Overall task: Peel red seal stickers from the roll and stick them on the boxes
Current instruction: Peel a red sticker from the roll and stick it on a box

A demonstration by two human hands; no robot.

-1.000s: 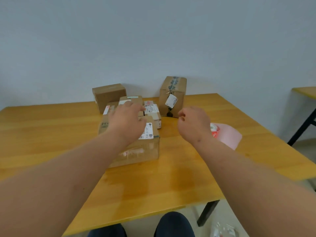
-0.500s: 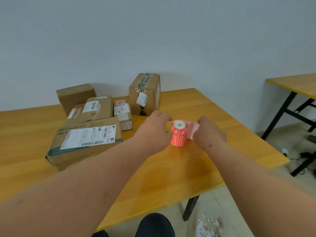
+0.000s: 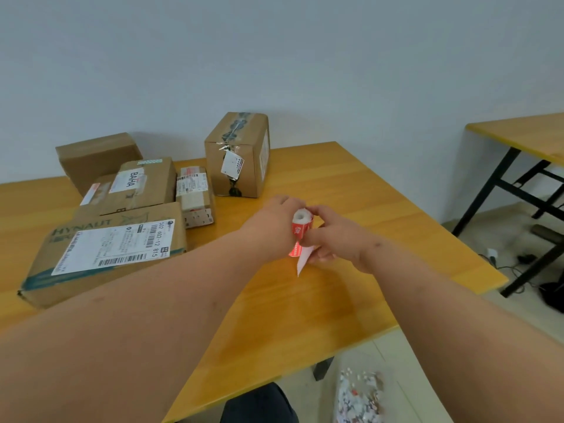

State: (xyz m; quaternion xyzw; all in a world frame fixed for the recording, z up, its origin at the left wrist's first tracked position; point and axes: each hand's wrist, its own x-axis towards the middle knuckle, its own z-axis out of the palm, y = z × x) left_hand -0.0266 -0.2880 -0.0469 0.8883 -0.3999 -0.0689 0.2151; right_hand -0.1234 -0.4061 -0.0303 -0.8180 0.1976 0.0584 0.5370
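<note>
I hold the roll of red stickers (image 3: 300,225) up off the table (image 3: 351,184), standing on end, so both hands can get at it. My left hand (image 3: 274,222) wraps around its left side to keep it from turning. My right hand (image 3: 334,236) grips the right side, and its fingers pinch near the loose white backing strip (image 3: 303,261) that hangs down from the roll. I think I am trying to lift the edge of a sticker. The white marks on the stickers are too small for me to read. The boxes sit close together on my left, easy to reach. The big box (image 3: 103,248) says HYNAUT, and its label shows 502 602-12 815. The box behind it (image 3: 143,186) says BAHA. The tall box (image 3: 238,154) has a small white tag I cannot read.
</note>
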